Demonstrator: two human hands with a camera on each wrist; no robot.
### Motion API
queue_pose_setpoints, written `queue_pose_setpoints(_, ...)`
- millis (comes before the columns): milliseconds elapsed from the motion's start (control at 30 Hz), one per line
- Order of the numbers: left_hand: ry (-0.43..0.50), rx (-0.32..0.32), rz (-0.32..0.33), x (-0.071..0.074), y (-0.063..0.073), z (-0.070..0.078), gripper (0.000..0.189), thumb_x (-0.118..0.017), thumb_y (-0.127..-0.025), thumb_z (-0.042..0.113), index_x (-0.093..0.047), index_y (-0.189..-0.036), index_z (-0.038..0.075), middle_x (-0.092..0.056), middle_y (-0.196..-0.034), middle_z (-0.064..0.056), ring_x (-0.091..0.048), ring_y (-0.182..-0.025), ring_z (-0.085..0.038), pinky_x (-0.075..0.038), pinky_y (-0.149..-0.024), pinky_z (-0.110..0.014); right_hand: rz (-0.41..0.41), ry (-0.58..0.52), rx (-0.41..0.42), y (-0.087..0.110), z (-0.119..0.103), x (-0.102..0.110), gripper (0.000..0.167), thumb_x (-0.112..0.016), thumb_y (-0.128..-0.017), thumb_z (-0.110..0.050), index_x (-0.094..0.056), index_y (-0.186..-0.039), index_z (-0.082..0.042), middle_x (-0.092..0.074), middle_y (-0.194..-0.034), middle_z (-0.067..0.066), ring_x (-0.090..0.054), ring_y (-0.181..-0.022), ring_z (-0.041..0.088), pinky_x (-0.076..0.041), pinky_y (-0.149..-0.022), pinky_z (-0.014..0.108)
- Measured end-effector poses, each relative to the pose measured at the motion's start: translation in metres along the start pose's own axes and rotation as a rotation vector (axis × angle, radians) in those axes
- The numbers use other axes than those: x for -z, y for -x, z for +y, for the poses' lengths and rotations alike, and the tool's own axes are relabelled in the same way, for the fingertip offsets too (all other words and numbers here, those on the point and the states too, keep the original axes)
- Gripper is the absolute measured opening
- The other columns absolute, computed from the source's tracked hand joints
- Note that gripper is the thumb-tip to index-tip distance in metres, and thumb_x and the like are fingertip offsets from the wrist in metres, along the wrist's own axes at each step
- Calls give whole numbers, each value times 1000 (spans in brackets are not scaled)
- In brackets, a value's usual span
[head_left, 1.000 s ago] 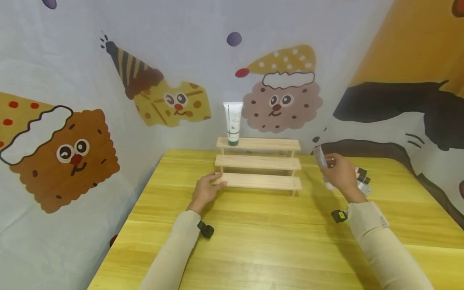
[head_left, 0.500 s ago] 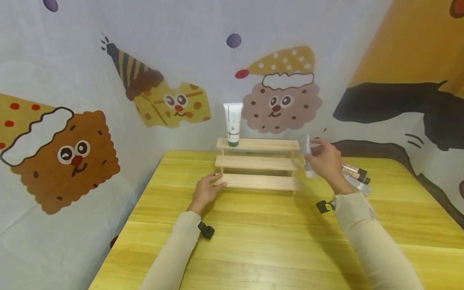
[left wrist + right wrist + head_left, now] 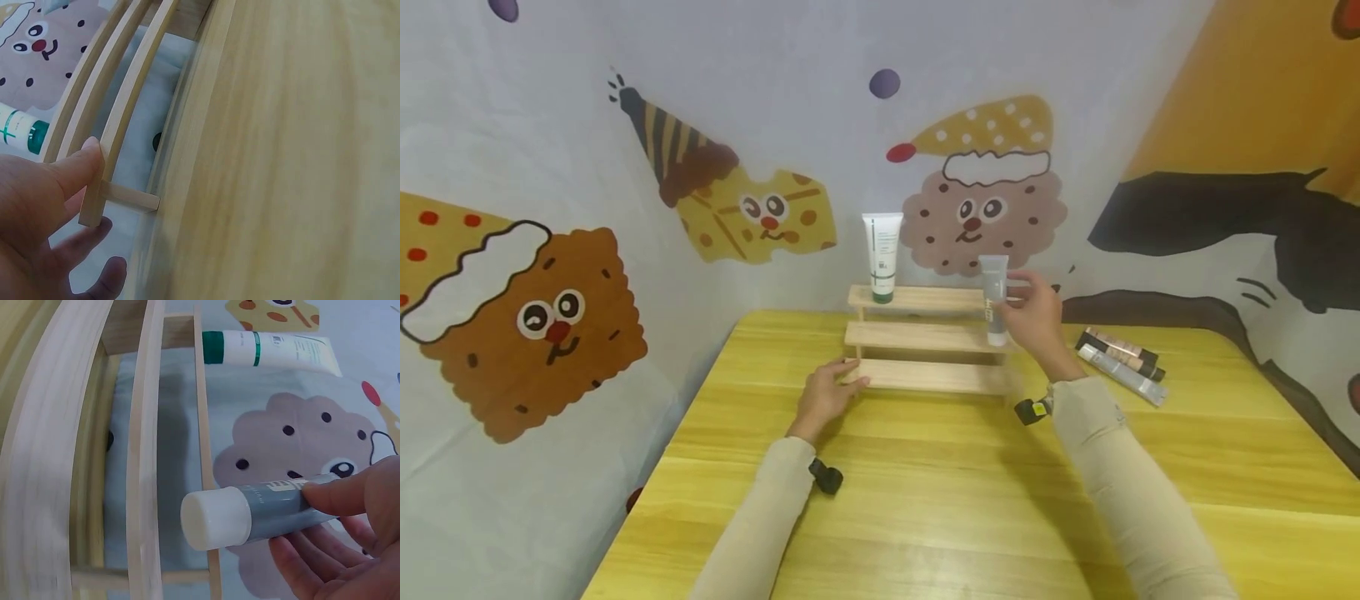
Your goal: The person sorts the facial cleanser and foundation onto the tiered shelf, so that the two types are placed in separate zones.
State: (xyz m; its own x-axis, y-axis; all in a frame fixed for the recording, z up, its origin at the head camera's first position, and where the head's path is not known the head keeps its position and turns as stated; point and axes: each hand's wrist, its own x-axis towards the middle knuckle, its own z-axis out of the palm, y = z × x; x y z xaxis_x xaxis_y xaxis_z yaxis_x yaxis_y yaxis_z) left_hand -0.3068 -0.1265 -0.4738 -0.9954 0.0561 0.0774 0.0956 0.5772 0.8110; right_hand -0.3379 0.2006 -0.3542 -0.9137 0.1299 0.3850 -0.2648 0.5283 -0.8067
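My right hand [image 3: 1036, 315] pinches a grey squeeze tube [image 3: 994, 292] with a white cap, held upright, cap down, in front of the right part of a three-step wooden display rack [image 3: 936, 377]. The right wrist view shows the thumb on one side of the tube and fingers on the other; its white cap [image 3: 215, 519] appears near the upper steps, and contact is unclear. My left hand [image 3: 826, 393] holds the left end of the lowest step, thumb on top and fingers at its edge and below. A white tube with a green cap [image 3: 883, 258] stands upright at the top step's left.
Several more tubes [image 3: 1123, 371] lie on the yellow wooden table [image 3: 925, 500] right of the rack, partly overlapping. Behind the table hangs a cloth backdrop [image 3: 805, 100] with cartoon prints, close to the rack's back.
My right hand has carried the grey tube leftward from beside the lying tubes to the rack, turning its printed face into view. My left hand stays on the rack.
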Motion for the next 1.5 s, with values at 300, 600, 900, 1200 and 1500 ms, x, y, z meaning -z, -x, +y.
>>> queue_pose_setpoints(300, -15, 9, 8, -1, -1, -1, 48, -71, -92, 39, -63, -136, 21, -43, -153, -12, -36, -141, -38, -33, -111, -55, 7, -187, 28, -16, -7, -33, 51, -70, -85, 10, -51, -132, 5, -63, -120, 32, -66, -105, 45, -54, -91, 48)
queue_pose_setpoints(600, -20, 11, 16, -1, -1, -1, 48, -71, -90, 41, -64, -134, 23, -44, -153, -11, -36, -141, -37, -33, -111, -55, -5, -334, 74, -25, -8, -61, 51, -67, -84, 15, -48, -130, 7, -58, -126, 32, -63, -110, 44, -52, -96, 42)
queue_pose_setpoints(900, -49, 10, 19, -3, 0, -1, 49, -71, -90, 43, -63, -135, 24, -44, -153, -8, -37, -141, -37, -37, -108, -57, -9, -376, 112, -33, -18, -77, 52, -69, -84, 14, -48, -131, 7, -58, -128, 29, -62, -112, 43, -53, -94, 37)
queue_pose_setpoints(1200, -60, 10, 21, -1, -1, 0, 48, -70, -91, 43, -63, -135, 25, -44, -152, -8, -38, -140, -36, -36, -109, -56, -16, -464, 83, -44, -30, -91, 54, -66, -82, 19, -49, -131, 4, -60, -123, 30, -63, -110, 43, -55, -90, 34)
queue_pose_setpoints(1500, -57, 22, 18, -1, 0, -1, 48, -71, -90, 43, -64, -134, 26, -44, -153, -6, -38, -141, -36, -49, -98, -51, -66, -485, 45, -54, -24, -101, 55, -61, -84, 21, -46, -134, 4, -58, -125, 30, -61, -114, 41, -55, -90, 36)
